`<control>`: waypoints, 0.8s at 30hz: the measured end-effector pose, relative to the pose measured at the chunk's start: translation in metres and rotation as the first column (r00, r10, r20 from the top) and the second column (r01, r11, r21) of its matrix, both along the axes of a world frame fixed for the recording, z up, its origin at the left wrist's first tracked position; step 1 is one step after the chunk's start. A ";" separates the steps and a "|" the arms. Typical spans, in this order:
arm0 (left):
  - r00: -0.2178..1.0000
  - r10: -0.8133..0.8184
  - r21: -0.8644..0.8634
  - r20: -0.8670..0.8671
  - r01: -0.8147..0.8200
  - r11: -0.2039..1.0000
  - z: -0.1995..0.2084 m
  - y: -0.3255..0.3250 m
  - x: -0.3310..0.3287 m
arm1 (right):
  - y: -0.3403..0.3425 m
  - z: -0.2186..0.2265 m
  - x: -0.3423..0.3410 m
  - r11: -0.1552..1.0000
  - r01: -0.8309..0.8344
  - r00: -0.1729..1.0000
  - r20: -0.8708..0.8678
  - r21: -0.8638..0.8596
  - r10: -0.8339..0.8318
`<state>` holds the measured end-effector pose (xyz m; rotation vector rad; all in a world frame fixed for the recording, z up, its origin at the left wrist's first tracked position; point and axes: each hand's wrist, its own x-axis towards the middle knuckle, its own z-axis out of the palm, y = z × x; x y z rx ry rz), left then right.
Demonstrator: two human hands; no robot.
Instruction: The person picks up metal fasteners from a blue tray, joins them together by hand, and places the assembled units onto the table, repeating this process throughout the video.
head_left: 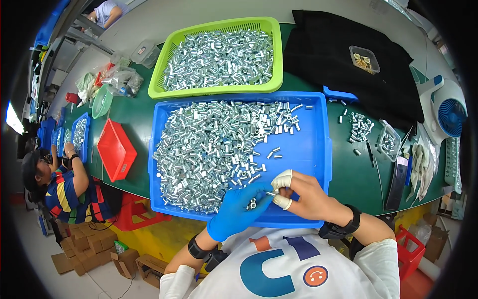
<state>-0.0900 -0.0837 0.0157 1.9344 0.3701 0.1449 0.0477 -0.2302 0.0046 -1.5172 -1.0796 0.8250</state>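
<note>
Pinching at the fingertips, the right hand (pixel 309 198), with pale finger covers (pixel 283 202) on its thumb and fingers, meets the blue-gloved left hand (pixel 240 208) at a small silvery metal piece (pixel 272 193). Both sets of fingertips close in on it, though they hide most of its length. A few more loose pieces (pixel 252 203) show in the curl of the left hand; how firmly they are gripped, I cannot tell.

The piece sits above the near part of a blue tray (pixel 303 149), where a broad heap of similar short metal cylinders (pixel 199 149) lies, some showing hollow ends. Each should be light alone, rigid and hard to damage, but the smooth, shiny finish probably makes it slippery and quick to roll. The best hold is likely across the sides near one end, between thumb and forefinger, with both ends left clear. A heaped tray would be far heavier than any single piece.

Beyond the tray stands a lime-green basket (pixel 279 60), also full of such pieces. A red tray (pixel 115 149) lies to the left on the dark green desk (pixel 139 174).
</note>
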 end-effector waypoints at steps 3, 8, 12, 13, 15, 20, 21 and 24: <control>1.000 0.023 -0.113 -0.021 -0.025 0.993 -0.001 -0.001 -0.004 | 0.001 0.001 -0.003 0.995 0.023 0.981 0.192 0.096 -0.041; 0.982 0.121 -0.477 -0.143 -0.176 0.861 0.007 -0.003 -0.002 | 0.003 0.004 0.001 0.972 0.044 0.966 0.238 0.231 -0.100; 0.983 0.086 -0.552 -0.163 -0.163 0.818 0.008 -0.003 0.001 | 0.003 0.001 0.002 0.960 0.055 0.968 0.221 0.273 -0.118; 0.981 0.083 -0.541 -0.176 -0.167 0.824 0.008 -0.003 0.001 | 0.002 0.000 0.002 0.969 0.056 0.974 0.199 0.242 -0.106; 0.978 0.080 -0.531 -0.192 -0.172 0.830 0.007 -0.003 0.001 | 0.001 0.000 0.001 0.982 0.056 0.985 0.154 0.178 -0.084; 0.967 0.064 -0.523 -0.245 -0.188 0.831 0.010 0.000 0.002 | 0.001 0.003 0.002 0.990 0.046 0.994 0.096 0.131 -0.059; 0.947 0.064 -0.529 -0.314 -0.231 0.817 0.013 0.001 0.002 | 0.001 0.003 0.002 0.991 0.043 0.995 0.081 0.123 -0.053; 0.951 0.073 -0.632 -0.301 -0.256 0.732 0.004 0.002 0.001 | 0.002 0.007 0.004 0.993 0.037 0.997 0.058 0.109 -0.044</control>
